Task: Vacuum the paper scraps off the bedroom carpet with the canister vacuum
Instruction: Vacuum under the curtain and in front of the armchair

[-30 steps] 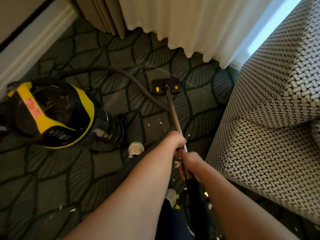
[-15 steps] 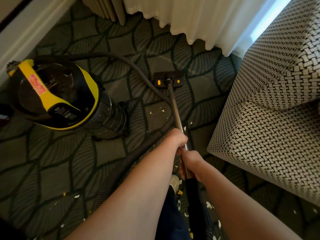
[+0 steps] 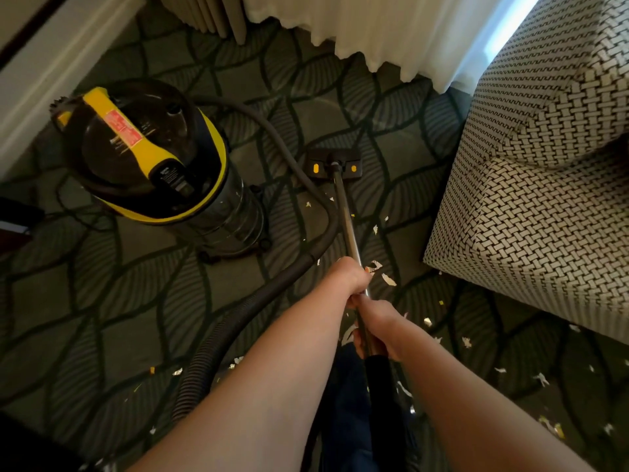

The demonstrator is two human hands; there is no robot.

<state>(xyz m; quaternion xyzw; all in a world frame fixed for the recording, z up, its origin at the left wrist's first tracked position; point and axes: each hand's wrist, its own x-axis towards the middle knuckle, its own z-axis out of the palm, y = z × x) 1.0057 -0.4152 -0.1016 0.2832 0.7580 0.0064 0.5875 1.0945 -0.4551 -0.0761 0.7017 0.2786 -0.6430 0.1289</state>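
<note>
The hose point(image 3: 200, 366) vanishes beneath the left forearm point(image 3: 272, 376) (its near end unseen).

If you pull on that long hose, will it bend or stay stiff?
Probably bends easily: the hose lies in a loose curve on the carpet, and its ribs look flexible. A hard tug might roll the canister, which seems to sit on wheels.

Dark leaf-patterned carpet point(image 3: 85, 318) fills the frame; white curtain point(image 3: 391, 28) along the top, woven black-and-white armchair point(image 3: 544, 206) at right, pale wall point(image 3: 51, 63) upper left.
</note>
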